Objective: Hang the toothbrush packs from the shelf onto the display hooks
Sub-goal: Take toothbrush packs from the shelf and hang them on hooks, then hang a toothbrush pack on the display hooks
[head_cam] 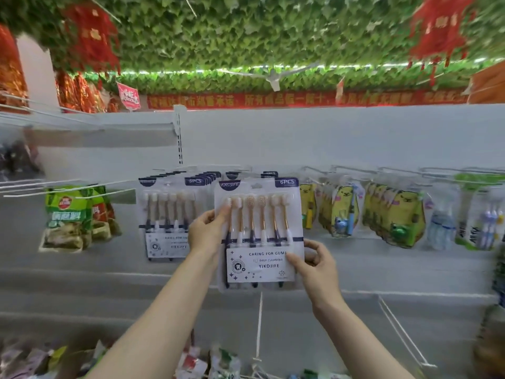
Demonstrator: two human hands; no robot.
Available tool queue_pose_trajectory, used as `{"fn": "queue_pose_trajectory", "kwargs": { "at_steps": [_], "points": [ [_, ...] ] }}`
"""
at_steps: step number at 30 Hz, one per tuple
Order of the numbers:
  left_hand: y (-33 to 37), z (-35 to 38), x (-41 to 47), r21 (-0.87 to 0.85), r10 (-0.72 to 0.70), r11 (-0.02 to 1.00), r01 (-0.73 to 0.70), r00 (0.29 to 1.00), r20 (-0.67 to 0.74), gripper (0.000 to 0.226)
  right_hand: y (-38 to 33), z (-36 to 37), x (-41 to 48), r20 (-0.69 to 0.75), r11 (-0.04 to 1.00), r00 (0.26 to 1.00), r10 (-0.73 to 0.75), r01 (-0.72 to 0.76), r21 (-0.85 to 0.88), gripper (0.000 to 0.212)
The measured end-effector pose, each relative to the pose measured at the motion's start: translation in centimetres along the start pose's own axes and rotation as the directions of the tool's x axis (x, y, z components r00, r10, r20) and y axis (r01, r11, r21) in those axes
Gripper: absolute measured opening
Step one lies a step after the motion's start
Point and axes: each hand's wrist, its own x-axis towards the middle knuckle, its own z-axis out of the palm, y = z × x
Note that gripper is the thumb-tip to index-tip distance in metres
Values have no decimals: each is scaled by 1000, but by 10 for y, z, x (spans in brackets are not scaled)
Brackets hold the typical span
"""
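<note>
My left grip [203, 231] pinches the toothbrush pack [259, 233] at its left edge, right grip [314, 265] at the bottom corner. It's up by the display hooks [355, 169], so I'd keep it level and ease the hole on.

Green snack bags [68, 217] at left, yellow cartoon packs [393, 214] at right, red banner [273, 99] overhead.

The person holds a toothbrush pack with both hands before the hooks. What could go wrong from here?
The toothbrush pack is pinched only at its edges by the left hand and right hand, so it might tilt or slip free. Its left edge overlaps the hung packs and could knock them.
</note>
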Motion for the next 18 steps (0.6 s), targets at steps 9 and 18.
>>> {"fn": "queue_pose_trajectory", "kwargs": {
  "at_steps": [9, 18],
  "points": [
    [-18, 14, 68, 1, 15, 1000, -15, 994, -107, 28, 24, 33, 52, 10, 999, 999, -31, 31, -19, 31],
    [-42, 37, 104, 43, 55, 998, -49, 986, -157, 57, 55, 40, 98, 37, 1000, 999, -7, 8, -26, 32]
  ]
}}
